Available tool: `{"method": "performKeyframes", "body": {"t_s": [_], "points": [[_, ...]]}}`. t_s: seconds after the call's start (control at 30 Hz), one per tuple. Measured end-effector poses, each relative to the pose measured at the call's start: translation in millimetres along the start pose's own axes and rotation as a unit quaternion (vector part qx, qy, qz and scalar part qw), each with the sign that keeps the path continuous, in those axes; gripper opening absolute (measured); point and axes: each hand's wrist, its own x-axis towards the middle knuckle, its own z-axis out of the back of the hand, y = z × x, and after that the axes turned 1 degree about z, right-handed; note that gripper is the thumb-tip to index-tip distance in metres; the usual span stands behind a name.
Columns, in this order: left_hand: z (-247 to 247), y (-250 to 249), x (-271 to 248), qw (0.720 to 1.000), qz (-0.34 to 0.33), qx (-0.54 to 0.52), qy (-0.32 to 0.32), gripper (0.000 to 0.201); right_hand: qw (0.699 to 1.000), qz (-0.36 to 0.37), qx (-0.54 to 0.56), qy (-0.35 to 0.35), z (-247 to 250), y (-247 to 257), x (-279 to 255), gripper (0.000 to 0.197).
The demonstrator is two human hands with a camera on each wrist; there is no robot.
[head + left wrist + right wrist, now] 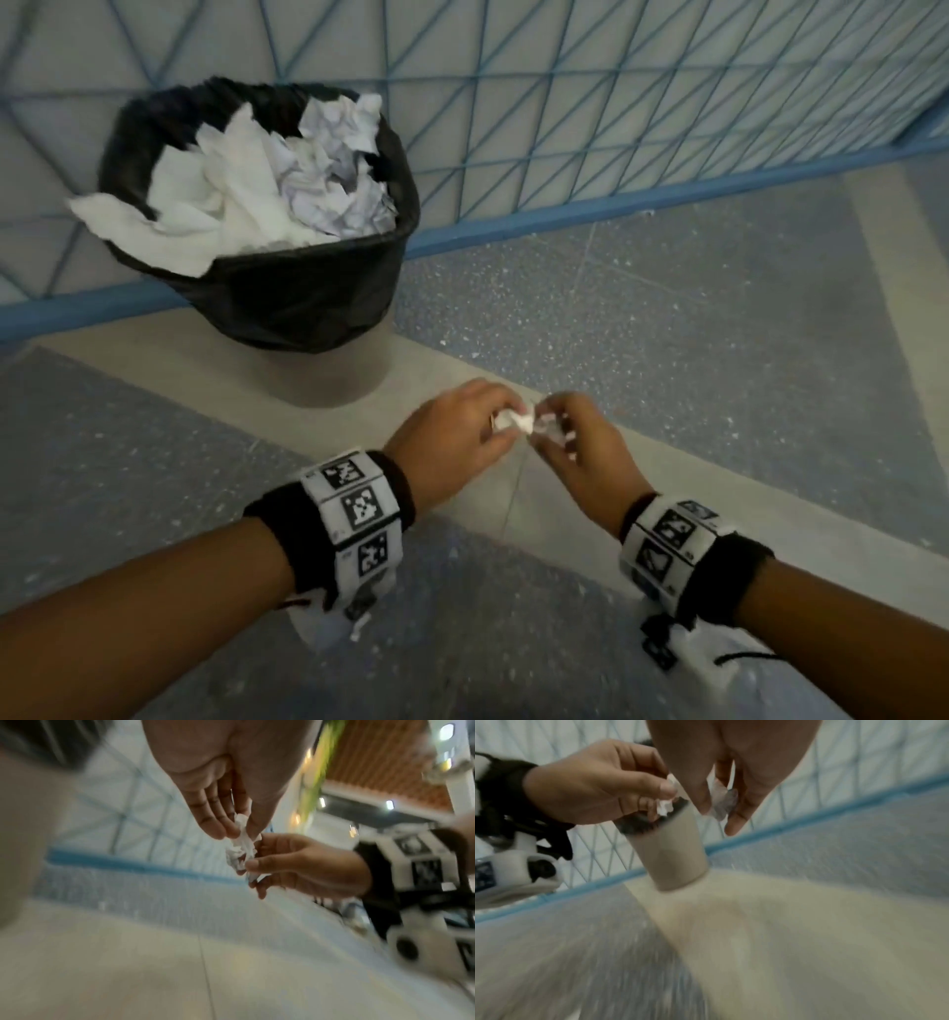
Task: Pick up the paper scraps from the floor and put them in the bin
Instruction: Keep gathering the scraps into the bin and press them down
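I see the bin [308, 354] standing on the floor [667, 318] against the blue mesh fence [616, 103], ahead and to the left of my hands. It is a grey tub lined with a black bag [287, 293] folded over its rim. It is heaped to the top with crumpled white paper [267, 180], and one sheet hangs over the near left edge of the rim.

My two hands meet in front of the bin, above the pale floor strip. My left hand [452, 431] has its fingers curled and pinches a small white paper scrap [513, 419] between thumb and fingertips. My right hand [585, 442] faces it, fingers bent, and holds a second crumpled scrap [547, 424] at its fingertips. The two scraps touch or nearly touch where the hands come together; from the head view I cannot tell which.

In the left wrist view the scraps read as one bunched white wad [240, 845] caught between both sets of fingertips. In the right wrist view the piece in my right fingers looks thin and partly see-through [721, 801], and the left thumb [664, 788] presses its own scrap. Both wrists wear black bands with printed marker squares [354, 509].
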Motion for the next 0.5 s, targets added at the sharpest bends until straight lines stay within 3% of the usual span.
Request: {"method": "performKeyframes", "body": {"t_s": [0.17, 0.27, 0.37, 0.43, 0.5], "points": [[114.7, -28.7, 21.8, 0.964, -0.066, 0.056, -0.253, 0.019, 0.971, 0.196, 0.007, -0.139, 36.1, 105.4, 78.4, 0.017], [176.2, -30.3, 24.3, 0.937, -0.05, 0.107, -0.328, 0.023, 0.952, 0.258, -0.01, -0.162, 42.7, 163.8, 119.9, 0.016], [222.3, -19.3, 22.4, 0.932, 0.079, 0.186, -0.299, 0.016, 0.951, 0.282, -0.059, -0.112, 28.1, 204.5, 161.0, 0.018], [240.2, -11.7, 15.4, 0.917, 0.199, 0.273, -0.213, 0.011, 0.95, 0.272, -0.138, -0.061, 13.0, 221.0, 180.8, 0.023], [245.6, -5.3, 7.6, 0.883, 0.279, 0.368, -0.087, 0.024, 0.942, 0.234, -0.24, 0.002, 1.8, 231.7, 189.4, 0.032]]}}
